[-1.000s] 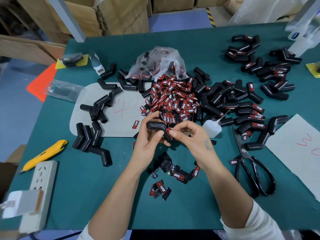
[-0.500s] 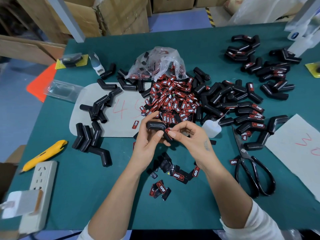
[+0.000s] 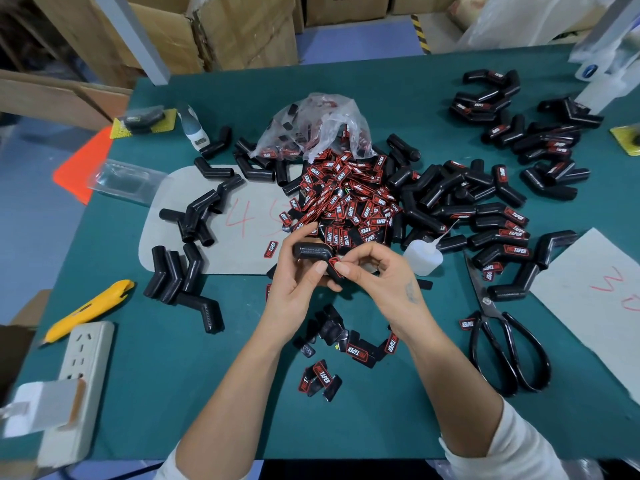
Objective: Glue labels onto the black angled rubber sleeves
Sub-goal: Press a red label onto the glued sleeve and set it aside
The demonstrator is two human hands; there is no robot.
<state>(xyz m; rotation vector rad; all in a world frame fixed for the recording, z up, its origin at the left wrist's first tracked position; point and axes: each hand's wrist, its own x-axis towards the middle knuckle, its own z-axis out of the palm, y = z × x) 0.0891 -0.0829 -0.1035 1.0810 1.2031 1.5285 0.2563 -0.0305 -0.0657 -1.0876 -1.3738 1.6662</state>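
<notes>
My left hand (image 3: 298,289) grips a black angled rubber sleeve (image 3: 311,252) above the middle of the green table (image 3: 156,375). My right hand (image 3: 384,282) pinches a red-and-black label (image 3: 335,262) against the sleeve's lower leg. A heap of loose labels (image 3: 346,199) lies just behind my hands, spilling from a clear plastic bag (image 3: 318,126). A small white glue bottle (image 3: 422,258) lies to the right of my hands. Bare sleeves (image 3: 180,271) lie at the left. Labelled sleeves (image 3: 502,233) lie at the right.
Black scissors (image 3: 505,348) lie at the right front, next to white paper (image 3: 595,292). A yellow utility knife (image 3: 86,310) and a white power strip (image 3: 79,382) sit at the left front. More labels (image 3: 322,375) lie under my wrists. Cardboard boxes (image 3: 225,29) stand behind the table.
</notes>
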